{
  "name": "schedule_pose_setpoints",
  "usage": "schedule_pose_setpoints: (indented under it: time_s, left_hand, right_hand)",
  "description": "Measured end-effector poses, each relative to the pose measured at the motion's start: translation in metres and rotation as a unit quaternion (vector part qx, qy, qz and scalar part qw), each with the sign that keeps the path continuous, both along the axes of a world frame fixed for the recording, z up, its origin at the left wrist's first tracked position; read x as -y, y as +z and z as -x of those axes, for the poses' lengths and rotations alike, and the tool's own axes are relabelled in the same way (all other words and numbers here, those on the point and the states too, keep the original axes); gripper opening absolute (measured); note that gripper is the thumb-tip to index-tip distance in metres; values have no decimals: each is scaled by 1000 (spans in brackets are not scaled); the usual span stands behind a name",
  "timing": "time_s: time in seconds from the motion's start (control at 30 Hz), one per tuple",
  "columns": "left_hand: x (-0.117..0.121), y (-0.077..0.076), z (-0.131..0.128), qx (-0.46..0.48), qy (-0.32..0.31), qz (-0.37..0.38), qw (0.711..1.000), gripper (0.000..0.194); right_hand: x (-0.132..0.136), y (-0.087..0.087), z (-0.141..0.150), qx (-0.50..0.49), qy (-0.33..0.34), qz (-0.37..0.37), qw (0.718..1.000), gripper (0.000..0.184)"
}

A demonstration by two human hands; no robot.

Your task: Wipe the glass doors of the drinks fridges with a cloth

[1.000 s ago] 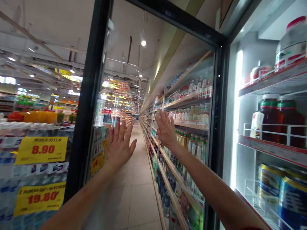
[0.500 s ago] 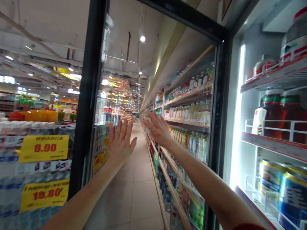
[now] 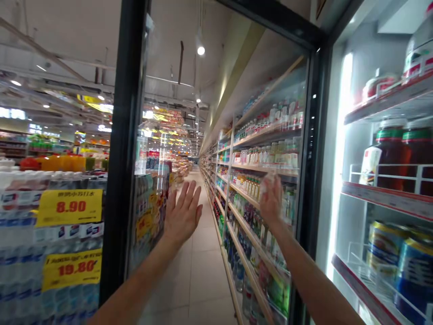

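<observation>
My left hand (image 3: 182, 210) lies flat with fingers stretched against the glass pane (image 3: 162, 271) of an open fridge door, holding nothing. Farther right on the same pane, my right hand (image 3: 273, 203) is smeared by motion. Under its fingers shows a pale, crumpled tissue (image 3: 265, 187), its edges blurred. A thick black frame (image 3: 118, 149) surrounds the pane, standing left of my left hand.
On the right, the lit fridge has wire-fronted shelves (image 3: 382, 198) with dark bottles (image 3: 394, 153) and cans (image 3: 414, 271). Through the glass run a tiled aisle (image 3: 203, 271) and drink shelves (image 3: 250, 198). Stacked bottle packs (image 3: 20, 253) with yellow price signs (image 3: 69, 207) stand left.
My right hand has swept right across the glass with the tissue, away from my left hand. My left hand sits slightly lower and further right in view, still flat.
</observation>
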State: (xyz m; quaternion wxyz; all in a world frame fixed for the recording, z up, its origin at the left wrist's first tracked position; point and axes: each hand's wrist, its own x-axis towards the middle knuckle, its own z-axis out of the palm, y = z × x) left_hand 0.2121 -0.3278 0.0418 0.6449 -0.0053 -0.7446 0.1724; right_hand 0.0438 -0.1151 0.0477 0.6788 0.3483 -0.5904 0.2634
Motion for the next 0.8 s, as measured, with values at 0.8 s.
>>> schedule_pose_setpoints:
  time_s: [0.8]
  left_hand:
    - [-11,-63,-7,9,3,-42,999,66]
  right_hand:
    - [39,-105,-47,30,30,-94,995,51]
